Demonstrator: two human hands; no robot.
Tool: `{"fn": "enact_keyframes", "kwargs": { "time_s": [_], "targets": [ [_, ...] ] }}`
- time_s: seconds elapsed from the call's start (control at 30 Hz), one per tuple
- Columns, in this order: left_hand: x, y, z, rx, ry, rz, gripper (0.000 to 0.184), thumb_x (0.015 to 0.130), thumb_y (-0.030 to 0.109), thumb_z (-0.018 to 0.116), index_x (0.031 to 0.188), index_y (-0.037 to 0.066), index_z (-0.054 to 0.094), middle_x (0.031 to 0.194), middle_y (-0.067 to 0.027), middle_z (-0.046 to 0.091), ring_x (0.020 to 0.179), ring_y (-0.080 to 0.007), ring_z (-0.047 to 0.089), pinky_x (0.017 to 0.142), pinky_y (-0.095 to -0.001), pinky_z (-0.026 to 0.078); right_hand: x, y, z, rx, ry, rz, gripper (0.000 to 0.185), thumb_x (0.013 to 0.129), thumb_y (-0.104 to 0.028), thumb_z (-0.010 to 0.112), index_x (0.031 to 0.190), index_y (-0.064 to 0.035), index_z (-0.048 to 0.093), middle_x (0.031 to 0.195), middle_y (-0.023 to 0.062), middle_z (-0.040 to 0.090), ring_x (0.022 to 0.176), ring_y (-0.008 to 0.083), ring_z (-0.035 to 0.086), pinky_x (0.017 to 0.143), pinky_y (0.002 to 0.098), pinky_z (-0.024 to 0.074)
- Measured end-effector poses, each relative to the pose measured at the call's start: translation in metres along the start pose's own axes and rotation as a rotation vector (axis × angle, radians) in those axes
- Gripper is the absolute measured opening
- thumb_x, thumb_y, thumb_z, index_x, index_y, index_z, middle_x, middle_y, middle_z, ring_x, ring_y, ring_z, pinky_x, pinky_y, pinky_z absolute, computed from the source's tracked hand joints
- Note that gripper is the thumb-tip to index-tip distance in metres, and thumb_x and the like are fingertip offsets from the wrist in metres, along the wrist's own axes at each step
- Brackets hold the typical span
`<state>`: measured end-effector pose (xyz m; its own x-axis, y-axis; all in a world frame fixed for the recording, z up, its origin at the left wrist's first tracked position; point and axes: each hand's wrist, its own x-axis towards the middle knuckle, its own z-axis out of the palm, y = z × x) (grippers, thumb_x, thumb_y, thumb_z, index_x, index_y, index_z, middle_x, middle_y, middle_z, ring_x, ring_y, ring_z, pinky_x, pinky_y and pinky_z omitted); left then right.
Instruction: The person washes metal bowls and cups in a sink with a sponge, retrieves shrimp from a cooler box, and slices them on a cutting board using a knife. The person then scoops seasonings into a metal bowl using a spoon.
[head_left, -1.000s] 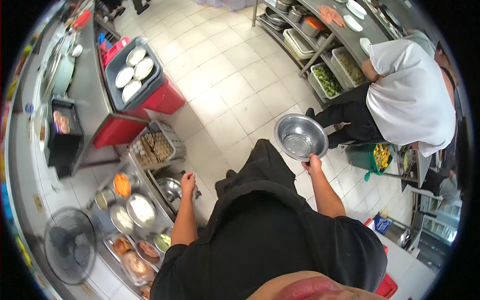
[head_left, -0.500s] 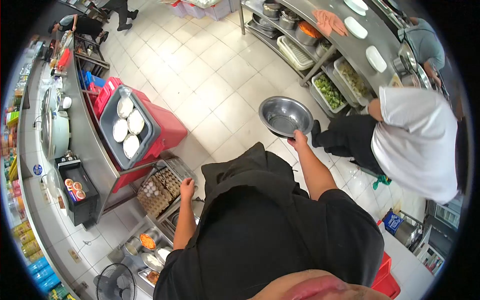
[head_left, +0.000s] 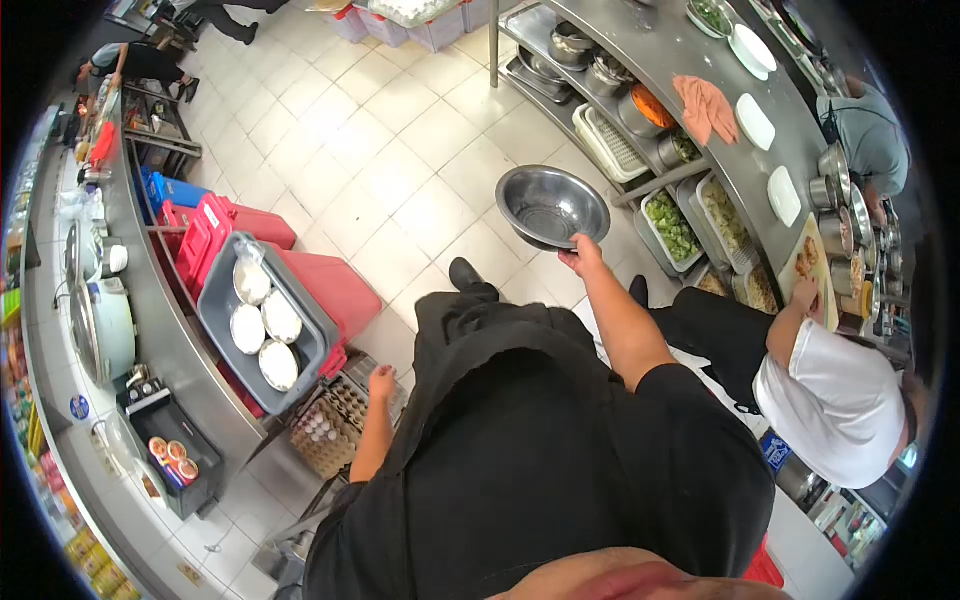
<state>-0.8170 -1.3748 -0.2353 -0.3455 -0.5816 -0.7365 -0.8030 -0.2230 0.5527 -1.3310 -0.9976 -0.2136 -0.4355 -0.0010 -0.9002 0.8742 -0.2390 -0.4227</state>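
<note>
A round steel bowl (head_left: 552, 208) hangs in front of me over the tiled floor, with nothing visible inside. My right hand (head_left: 582, 256) grips its near rim. My left hand (head_left: 382, 384) is at my side with the fingers curled in and nothing seen in them; it is nearest to the egg trays (head_left: 325, 432) and the grey tub (head_left: 228, 312). Several white-topped round containers (head_left: 283, 318) lie in that tub.
A person in a white shirt (head_left: 835, 400) works at the right steel counter (head_left: 655, 50). Vegetable trays (head_left: 672, 232) fill its shelves. Red bins (head_left: 325, 290) and another steel counter (head_left: 175, 330) stand left. More people are at the far left and right edges.
The view has moved forward through the aisle; the red bins and counters come nearer. The bowl has shifted up and left in view, still in my right hand. The eggs are now beside my left hand.
</note>
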Motion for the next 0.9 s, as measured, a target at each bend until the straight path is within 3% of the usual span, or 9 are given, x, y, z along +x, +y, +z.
{"fn": "enact_keyframes", "kwargs": {
  "time_s": [0.1, 0.23, 0.37, 0.47, 0.63, 0.7, 0.83, 0.9],
  "targets": [
    [0.029, 0.114, -0.006, 0.053, -0.018, -0.021, 0.026, 0.084, 0.013, 0.065, 0.105, -0.002, 0.062, 0.08, -0.0051, 0.063, 0.065, -0.0121, 0.057, 0.056, -0.0262, 0.046, 0.019, -0.032, 0.03, -0.017, 0.019, 0.016, 0.04, 0.079, -0.015, 0.059, 0.114, 0.0013, 0.045, 0.104, 0.0211, 0.054, 0.087, 0.0342, 0.061, 0.077, 0.046, 0.0573],
    [0.105, 0.208, -0.016, -0.015, 0.051, 0.12, 0.025, 0.087, 0.015, 0.063, 0.106, 0.001, 0.063, 0.079, -0.0054, 0.062, 0.064, -0.0117, 0.057, 0.054, -0.0255, 0.045, 0.039, -0.068, 0.073, 0.043, 0.008, 0.012, 0.035, 0.081, -0.015, 0.057, 0.11, 0.0007, 0.045, 0.101, 0.021, 0.053, 0.084, 0.0331, 0.06, 0.077, 0.0455, 0.0572],
    [0.113, 0.338, -0.018, 0.15, 0.08, 0.253, 0.026, 0.088, 0.016, 0.063, 0.109, 0.0, 0.062, 0.087, -0.0088, 0.065, 0.075, -0.0154, 0.06, 0.065, -0.0287, 0.05, 0.085, -0.094, 0.123, 0.149, 0.025, 0.043, 0.034, 0.083, -0.015, 0.056, 0.111, 0.001, 0.045, 0.101, 0.0214, 0.054, 0.085, 0.0335, 0.06, 0.079, 0.0457, 0.0565],
    [0.114, 0.384, -0.018, 0.283, 0.118, 0.326, 0.027, 0.088, 0.013, 0.062, 0.109, -0.003, 0.062, 0.095, -0.0137, 0.067, 0.086, -0.0206, 0.063, 0.079, -0.0335, 0.05, 0.132, -0.104, 0.156, 0.216, 0.012, 0.116, 0.032, 0.084, -0.014, 0.055, 0.11, 0.0014, 0.046, 0.102, 0.0213, 0.054, 0.087, 0.0337, 0.06, 0.08, 0.0453, 0.0565],
    [0.122, 0.364, -0.018, 0.395, 0.084, 0.198, 0.023, 0.087, 0.012, 0.063, 0.105, -0.003, 0.063, 0.092, -0.0125, 0.068, 0.085, -0.019, 0.064, 0.076, -0.0331, 0.05, 0.239, -0.144, 0.23, 0.387, -0.005, 0.146, 0.029, 0.085, -0.012, 0.055, 0.11, 0.0008, 0.049, 0.104, 0.0204, 0.056, 0.088, 0.0329, 0.061, 0.08, 0.0439, 0.0569],
    [0.082, 0.436, 0.019, 0.504, -0.025, -0.14, 0.021, 0.088, 0.012, 0.063, 0.104, -0.002, 0.063, 0.088, -0.0096, 0.067, 0.082, -0.0167, 0.063, 0.074, -0.0306, 0.05, 0.271, -0.171, 0.263, 0.439, 0.016, 0.127, 0.028, 0.085, -0.011, 0.055, 0.11, 0.001, 0.049, 0.105, 0.0193, 0.057, 0.089, 0.0336, 0.061, 0.079, 0.0458, 0.0571],
    [0.104, 0.457, 0.05, 0.492, -0.038, -0.101, 0.022, 0.088, 0.011, 0.062, 0.107, -0.001, 0.062, 0.087, -0.007, 0.065, 0.08, -0.0139, 0.061, 0.072, -0.027, 0.049, 0.342, -0.224, 0.312, 0.53, 0.024, 0.083, 0.027, 0.086, -0.01, 0.055, 0.111, 0.0004, 0.049, 0.107, 0.0189, 0.057, 0.092, 0.0347, 0.06, 0.078, 0.0483, 0.058],
    [0.111, 0.506, 0.078, 0.384, 0.023, -0.15, 0.024, 0.088, 0.01, 0.062, 0.109, -0.001, 0.061, 0.088, -0.0065, 0.065, 0.08, -0.0132, 0.061, 0.073, -0.0259, 0.049, 0.387, -0.249, 0.332, 0.543, 0.019, 0.072, 0.029, 0.086, -0.009, 0.054, 0.113, 0.0002, 0.048, 0.11, 0.0192, 0.056, 0.094, 0.0352, 0.06, 0.077, 0.0489, 0.0586]
  ]
}}
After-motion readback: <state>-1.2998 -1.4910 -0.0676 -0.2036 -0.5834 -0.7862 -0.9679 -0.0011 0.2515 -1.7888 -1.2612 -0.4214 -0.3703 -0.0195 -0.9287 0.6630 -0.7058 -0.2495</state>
